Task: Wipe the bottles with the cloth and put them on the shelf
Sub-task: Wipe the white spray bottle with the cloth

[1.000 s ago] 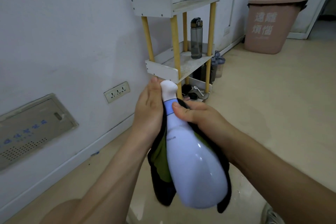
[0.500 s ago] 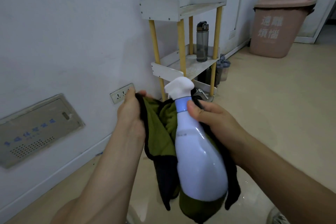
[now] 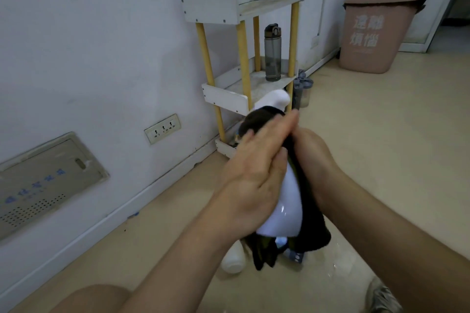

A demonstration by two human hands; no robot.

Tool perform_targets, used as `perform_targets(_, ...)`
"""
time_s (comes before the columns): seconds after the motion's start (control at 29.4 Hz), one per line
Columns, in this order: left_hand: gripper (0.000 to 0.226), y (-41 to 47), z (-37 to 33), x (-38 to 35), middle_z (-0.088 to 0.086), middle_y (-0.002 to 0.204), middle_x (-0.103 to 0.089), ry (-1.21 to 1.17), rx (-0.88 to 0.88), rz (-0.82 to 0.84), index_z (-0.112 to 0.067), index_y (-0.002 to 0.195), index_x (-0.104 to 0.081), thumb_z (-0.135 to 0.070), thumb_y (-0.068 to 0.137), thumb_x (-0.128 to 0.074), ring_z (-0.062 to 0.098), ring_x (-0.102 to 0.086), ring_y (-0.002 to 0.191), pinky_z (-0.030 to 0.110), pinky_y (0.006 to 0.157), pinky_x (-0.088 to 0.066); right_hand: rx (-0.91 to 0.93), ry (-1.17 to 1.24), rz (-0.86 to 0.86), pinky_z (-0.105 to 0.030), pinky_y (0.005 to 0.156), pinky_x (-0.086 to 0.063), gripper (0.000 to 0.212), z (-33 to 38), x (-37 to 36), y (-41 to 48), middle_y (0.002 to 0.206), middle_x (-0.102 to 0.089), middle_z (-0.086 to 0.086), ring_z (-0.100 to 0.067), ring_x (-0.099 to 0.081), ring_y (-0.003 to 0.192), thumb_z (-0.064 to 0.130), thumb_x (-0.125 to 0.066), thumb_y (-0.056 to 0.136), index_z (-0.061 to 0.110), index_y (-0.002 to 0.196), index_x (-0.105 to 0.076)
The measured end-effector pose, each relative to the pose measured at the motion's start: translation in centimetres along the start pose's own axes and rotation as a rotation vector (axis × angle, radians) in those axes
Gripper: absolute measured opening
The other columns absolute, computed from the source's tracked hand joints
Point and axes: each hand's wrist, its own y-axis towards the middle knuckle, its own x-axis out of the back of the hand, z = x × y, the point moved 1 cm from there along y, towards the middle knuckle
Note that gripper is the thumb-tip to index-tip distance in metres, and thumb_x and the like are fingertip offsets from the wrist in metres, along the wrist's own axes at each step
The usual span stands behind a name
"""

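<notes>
I hold a white spray bottle (image 3: 282, 211) upright in front of me, its white spray head (image 3: 273, 99) sticking out above my hands. A dark cloth with a green side (image 3: 312, 226) wraps the bottle's neck and hangs down its right side. My left hand (image 3: 256, 173) lies across the front of the bottle with straight fingers, pressing the cloth at the neck. My right hand (image 3: 315, 157) grips the bottle's neck from the right, over the cloth. The white shelf with yellow posts (image 3: 226, 95) stands behind, against the wall. A grey water bottle (image 3: 272, 53) stands on its middle level.
A white bottle (image 3: 232, 259) lies on the floor under my hands, beside a small blue-capped item (image 3: 295, 255). Grey-lidded containers (image 3: 304, 89) stand on the floor right of the shelf. A pink bin (image 3: 373, 23) is at the back right. A wall socket (image 3: 162, 128) is on the left.
My left hand left the cloth's edge on the left and moved across the front of the bottle, now lying flat over its neck. The cloth now covers the neck.
</notes>
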Motion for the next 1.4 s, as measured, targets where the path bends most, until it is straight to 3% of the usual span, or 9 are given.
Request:
perform_targets(0.14, 0.049, 0.9, 0.0, 0.3, -0.020, 0.149, -0.043, -0.145, 0.093, -0.037, -0.054, 0.138, -0.021, -0.025, 0.100, -0.033, -0.007, -0.031, 0.139, 0.043, 0.120, -0.019, 0.007, -0.152, 0.073, -0.046, 0.102, -0.049, 0.041, -0.6, -0.7, -0.3, 0.104, -0.076, -0.006, -0.024, -0.070, 0.104, 0.051, -0.050, 0.097, 0.019, 0.099, -0.076)
perform_targets(0.34, 0.055, 0.2, -0.4, -0.8, -0.019, 0.152, -0.036, -0.334, 0.079, -0.185, -0.042, 0.144, -0.024, -0.013, 0.102, -0.042, -0.003, -0.031, 0.141, 0.033, 0.118, -0.028, 0.105, -0.038, 0.025, -0.023, 0.066, -0.057, 0.033, 0.8, 0.1, -0.3, 0.080, -0.075, -0.002, -0.012, -0.071, 0.072, 0.034, -0.048, 0.103, 0.012, 0.094, -0.071)
perform_targets(0.48, 0.070, -1.0, -0.8, -1.6, -0.038, 0.149, -0.026, -0.238, 0.153, 0.044, -0.057, 0.146, -0.012, -0.031, 0.093, -0.050, -0.010, -0.026, 0.139, 0.032, 0.115, -0.030, 0.120, -0.038, -0.259, -0.022, 0.056, -0.055, 0.039, 1.0, 1.2, 0.7, 0.077, -0.072, -0.002, -0.013, -0.070, 0.067, 0.038, -0.045, 0.104, 0.008, 0.094, -0.068)
perform_targets(0.68, 0.072, -1.4, -0.3, -0.4, -0.021, 0.142, -0.051, -0.341, 0.152, 0.080, -0.043, 0.142, -0.035, 0.011, 0.095, -0.040, -0.008, -0.036, 0.136, 0.019, 0.114, -0.030, 0.027, 0.029, -0.353, -0.045, 0.089, -0.056, 0.048, 0.7, 2.2, 2.0, 0.106, -0.071, -0.015, -0.031, -0.069, 0.096, 0.047, -0.048, 0.100, 0.004, 0.112, -0.067)
perform_targets(0.78, 0.061, -0.7, 1.4, -0.3, -0.024, 0.144, -0.046, -0.391, 0.193, -0.046, -0.043, 0.142, -0.035, -0.022, 0.090, -0.060, -0.009, -0.037, 0.135, 0.017, 0.111, -0.033, 0.063, -0.064, -0.262, -0.045, 0.094, -0.055, 0.044, 0.9, 1.6, 1.7, 0.101, -0.074, -0.014, -0.028, -0.070, 0.095, 0.049, -0.055, 0.096, 0.008, 0.092, -0.072)
perform_targets(0.92, 0.057, 0.5, 1.6, -0.6, -0.023, 0.137, -0.051, -0.308, 0.448, -0.172, -0.036, 0.143, -0.043, -0.055, 0.090, -0.050, -0.008, -0.047, 0.122, 0.006, 0.097, -0.037, 0.175, -0.188, -0.026, -0.014, 0.061, -0.052, 0.036, 0.4, -0.1, -0.2, 0.070, -0.072, 0.007, -0.002, -0.066, 0.064, 0.037, -0.048, 0.102, 0.016, 0.082, -0.069)
perform_targets(1.06, 0.034, 1.0, 1.0, -1.0, 0.000, 0.093, -0.073, -0.469, 0.827, -0.304, -0.030, 0.094, -0.069, -0.054, 0.095, -0.046, 0.019, -0.068, 0.094, 0.042, 0.092, -0.054, 0.482, -0.393, -0.054, -0.016, 0.057, -0.039, 0.037, -1.0, -1.5, -0.9, 0.066, -0.054, 0.005, 0.000, -0.047, 0.059, 0.026, -0.044, 0.105, 0.008, 0.075, -0.058)
perform_targets(1.26, 0.067, -1.3, 0.6, -3.3, -0.020, 0.155, -0.029, -0.077, 0.384, -0.062, -0.040, 0.153, -0.019, -0.062, 0.093, -0.039, -0.004, -0.027, 0.141, 0.022, 0.114, -0.027, 0.362, -0.138, -0.313, -0.028, 0.064, -0.046, 0.040, 0.7, 0.6, 1.0, 0.069, -0.060, -0.001, -0.011, -0.055, 0.063, 0.031, -0.044, 0.105, 0.011, 0.074, -0.058)
perform_targets(1.4, 0.068, -0.5, 1.4, -2.5, -0.022, 0.141, -0.050, -0.437, 0.555, -0.187, -0.045, 0.142, -0.042, -0.070, 0.080, -0.054, -0.003, -0.048, 0.126, 0.026, 0.106, -0.041, 0.325, -0.018, -0.270, -0.023, 0.061, -0.049, 0.037, 1.7, 0.9, 0.9, 0.075, -0.061, -0.004, -0.013, -0.058, 0.067, 0.030, -0.044, 0.105, 0.008, 0.081, -0.059)
